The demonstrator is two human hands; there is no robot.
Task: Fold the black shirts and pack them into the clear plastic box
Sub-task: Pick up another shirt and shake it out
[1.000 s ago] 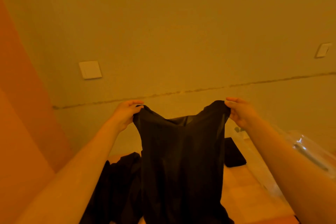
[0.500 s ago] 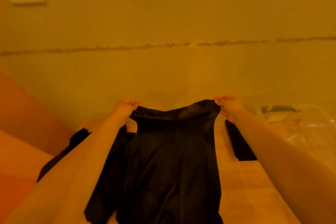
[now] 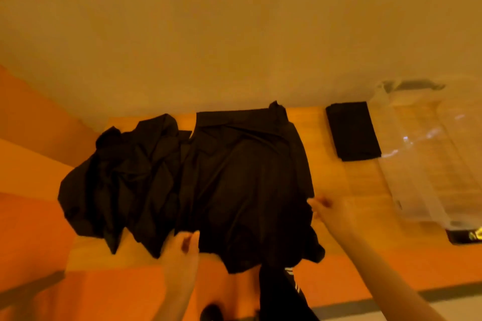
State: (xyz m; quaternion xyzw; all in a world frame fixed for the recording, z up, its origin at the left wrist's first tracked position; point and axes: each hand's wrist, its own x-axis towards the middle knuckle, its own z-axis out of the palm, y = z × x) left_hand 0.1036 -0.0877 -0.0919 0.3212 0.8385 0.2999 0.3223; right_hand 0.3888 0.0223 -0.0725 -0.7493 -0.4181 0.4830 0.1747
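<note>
A black shirt (image 3: 245,169) lies spread flat on the wooden table (image 3: 360,190), its lower end hanging over the near edge. My left hand (image 3: 182,245) pinches its left edge near the table front. My right hand (image 3: 327,210) holds its right edge. A crumpled pile of black shirts (image 3: 125,169) lies to the left, partly under the spread one. One folded black shirt (image 3: 352,133) sits at the back right. The clear plastic box (image 3: 422,169) stands at the far right and looks to have nothing in it.
The table stands against a plain wall (image 3: 234,47). A small black object with a yellow mark (image 3: 464,236) lies beside the box's near corner. My leg in dark trousers with white stripes (image 3: 281,294) is below the table edge.
The shirt, held up in the air by its top corners before, now lies flat on the table. Both hands have moved down to its lower side edges, and the view has tilted downward.
</note>
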